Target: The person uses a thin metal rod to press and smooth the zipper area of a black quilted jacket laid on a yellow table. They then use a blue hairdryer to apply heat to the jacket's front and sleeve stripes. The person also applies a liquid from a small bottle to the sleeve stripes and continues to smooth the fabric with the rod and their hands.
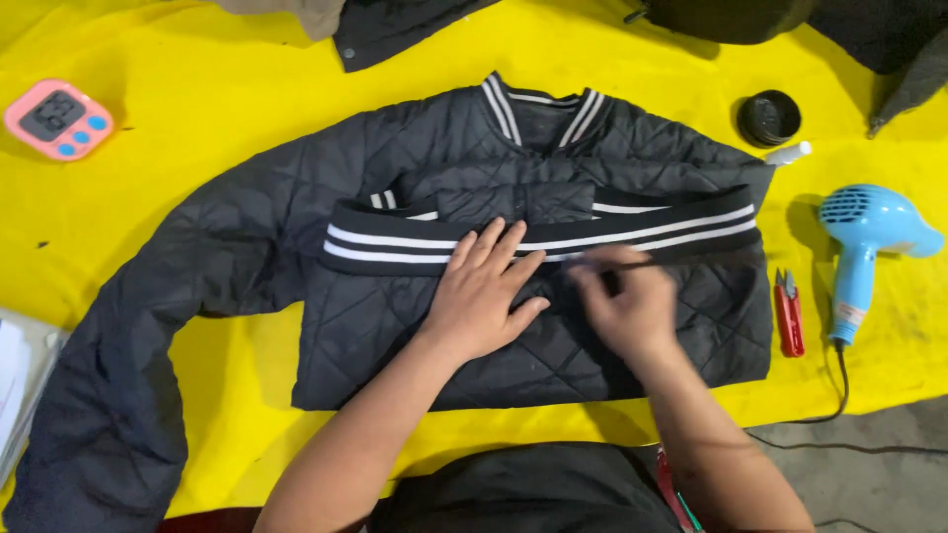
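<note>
A black quilted jacket point(296, 247) with black-and-white striped collar and hem band lies on the yellow table point(217, 89), its lower half folded up so the striped hem point(395, 245) crosses the chest. My left hand point(482, 291) rests flat on the folded part, fingers spread, just below the hem. My right hand point(627, 301) is beside it, blurred, with fingers pinched on a thin dark stick-like tool point(681, 262) that lies along the hem band. One sleeve trails down the left side.
A pink digital timer point(57, 118) sits at the far left. On the right lie a blue hair dryer point(864, 247) with its cord, red thread snips point(788, 316), a round black tin point(769, 116) and a small white tube point(788, 153). Dark garments lie along the top edge.
</note>
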